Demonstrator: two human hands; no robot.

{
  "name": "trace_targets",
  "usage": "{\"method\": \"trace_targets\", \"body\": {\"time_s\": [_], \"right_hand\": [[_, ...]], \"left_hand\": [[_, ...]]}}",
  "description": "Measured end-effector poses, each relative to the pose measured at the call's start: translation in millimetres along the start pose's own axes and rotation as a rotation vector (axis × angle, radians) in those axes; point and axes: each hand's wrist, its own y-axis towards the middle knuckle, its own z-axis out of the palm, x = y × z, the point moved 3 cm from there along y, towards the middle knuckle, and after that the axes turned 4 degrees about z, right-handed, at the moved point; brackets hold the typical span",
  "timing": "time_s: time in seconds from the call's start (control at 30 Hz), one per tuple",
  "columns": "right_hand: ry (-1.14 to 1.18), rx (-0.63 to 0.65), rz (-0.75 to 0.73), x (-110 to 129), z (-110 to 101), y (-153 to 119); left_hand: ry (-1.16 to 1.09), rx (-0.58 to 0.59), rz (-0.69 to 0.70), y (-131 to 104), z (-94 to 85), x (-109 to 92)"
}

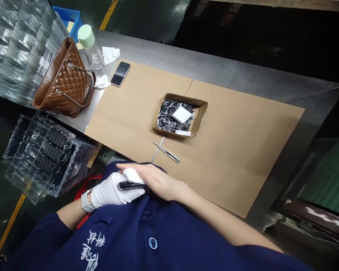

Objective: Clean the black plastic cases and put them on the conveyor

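Note:
My left hand (110, 190), in a white glove with a watch at the wrist, grips a dark flat part (131, 185) close to my body. Over the part lies my bare right hand (161, 182), its fingers closed on a white pad (133, 175). Beyond the hands, silver tweezers (167, 152) rest on the brown cardboard sheet (231, 150). An open cardboard box (201, 118) holds many small dark pieces (169, 113), with a white block (182, 114) on top of them.
A phone (120, 73), a clear bottle with a green lid (94, 52), crumpled tissues (111, 55) and a brown quilted bag (69, 81) are at the table's left end. Clear trays with black parts (52, 152) are stacked at the left, near a blue bin (73, 17).

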Motion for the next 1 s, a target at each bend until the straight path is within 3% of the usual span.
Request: {"method": "trace_targets", "body": {"time_s": [0.13,0.2,0.3,0.37,0.5,0.73,1.0], "right_hand": [[0.048,-0.279,0.214,-50.4,1.7,-15.0],[0.064,-0.480,0.317,-65.7,-0.3,-18.0],[0.170,-0.826,0.338,-69.0,-12.2,-22.4],[0.240,-0.945,0.317,-63.9,-22.0,-25.5],[0.276,-1.002,0.311,-54.0,-36.5,-34.1],[0.258,-1.046,0.313,-51.7,-36.1,-43.6],[0.383,-1.053,0.310,-44.2,-26.1,-44.6]], "left_hand": [[0.167,-0.133,0.253,14.0,-17.8,-19.6],[0.267,-0.193,0.363,23.2,-21.9,-22.2],[0.373,-0.268,0.458,34.9,-23.4,-22.0],[0.409,-0.299,0.494,40.2,-23.2,-23.5],[0.379,-0.280,0.531,46.9,-22.4,-27.0],[0.156,-0.177,0.261,51.4,-19.5,-14.8],[-0.121,-0.148,0.138,48.7,-14.7,-17.5]]}}
